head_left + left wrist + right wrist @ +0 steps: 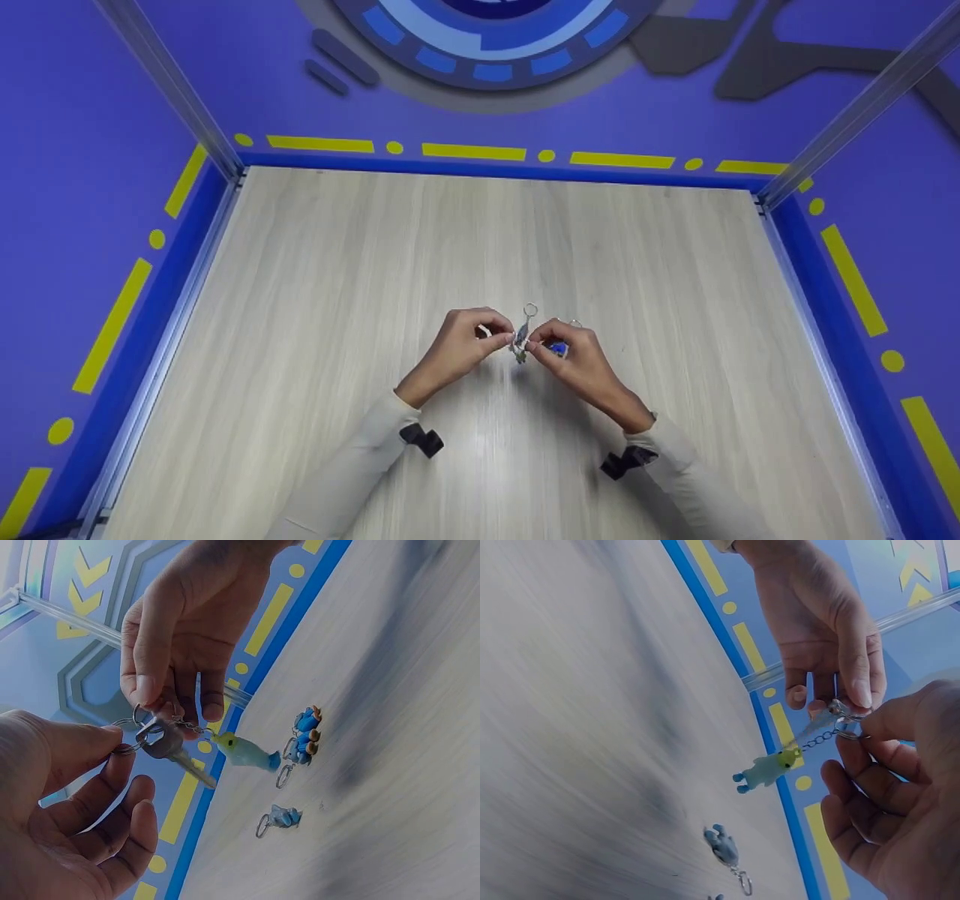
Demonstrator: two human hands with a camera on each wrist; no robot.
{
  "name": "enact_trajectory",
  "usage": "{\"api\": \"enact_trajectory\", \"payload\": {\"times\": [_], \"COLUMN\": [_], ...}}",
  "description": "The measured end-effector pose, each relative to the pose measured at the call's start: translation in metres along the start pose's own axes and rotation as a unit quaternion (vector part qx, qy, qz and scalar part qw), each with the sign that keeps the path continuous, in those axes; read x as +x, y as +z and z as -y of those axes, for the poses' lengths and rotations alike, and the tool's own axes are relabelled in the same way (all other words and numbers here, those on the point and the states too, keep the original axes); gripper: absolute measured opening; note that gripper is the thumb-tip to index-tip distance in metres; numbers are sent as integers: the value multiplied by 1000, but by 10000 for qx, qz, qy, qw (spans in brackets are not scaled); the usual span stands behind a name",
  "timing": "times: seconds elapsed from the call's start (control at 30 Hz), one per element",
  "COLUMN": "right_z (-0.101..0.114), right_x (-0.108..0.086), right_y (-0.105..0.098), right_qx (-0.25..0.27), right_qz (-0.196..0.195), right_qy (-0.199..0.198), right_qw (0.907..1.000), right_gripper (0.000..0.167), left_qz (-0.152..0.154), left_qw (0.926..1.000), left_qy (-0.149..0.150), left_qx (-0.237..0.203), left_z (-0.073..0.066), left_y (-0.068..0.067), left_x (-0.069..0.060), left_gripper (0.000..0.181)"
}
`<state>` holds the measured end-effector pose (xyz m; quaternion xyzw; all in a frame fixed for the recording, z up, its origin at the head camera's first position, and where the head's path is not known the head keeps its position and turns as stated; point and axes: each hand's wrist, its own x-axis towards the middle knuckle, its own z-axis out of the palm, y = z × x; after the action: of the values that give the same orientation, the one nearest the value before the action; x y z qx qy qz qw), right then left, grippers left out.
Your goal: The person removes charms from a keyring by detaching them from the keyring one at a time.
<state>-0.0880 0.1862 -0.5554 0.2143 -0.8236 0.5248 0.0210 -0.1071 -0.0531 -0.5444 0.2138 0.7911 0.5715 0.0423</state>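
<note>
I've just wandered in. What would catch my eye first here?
Probably the left hand and right hand meeting above the pale wooden table, pinching metal rings with a key and a pale, yellow-headed charm between them. Next, perhaps, the vivid blue-purple walls around the table, with their yellow dashes and dots. The left wrist view also shows small figure keychains lying on the tabletop.

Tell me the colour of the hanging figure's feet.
The feet are blue, clearest in the right wrist view.
</note>
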Motion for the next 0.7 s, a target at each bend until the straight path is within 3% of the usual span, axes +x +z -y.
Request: {"api": "enact_trajectory", "payload": {"times": [0.3,0.7], "right_z": [0,-2], "right_x": [4,3], "right_y": [-2,0], "right_qx": [-228,-275], "right_qz": [37,-96], "right_qy": [-531,-601], "right_qw": [9983,9978], "right_gripper": [14,10], "left_qz": [61,97], "left_qw": [10000,9999], "left_qy": [-10,-54], "left_qx": [42,24], "left_z": [1,0], "left_y": [0,2], "left_x": [0,-1], "left_gripper": [6,4]}}
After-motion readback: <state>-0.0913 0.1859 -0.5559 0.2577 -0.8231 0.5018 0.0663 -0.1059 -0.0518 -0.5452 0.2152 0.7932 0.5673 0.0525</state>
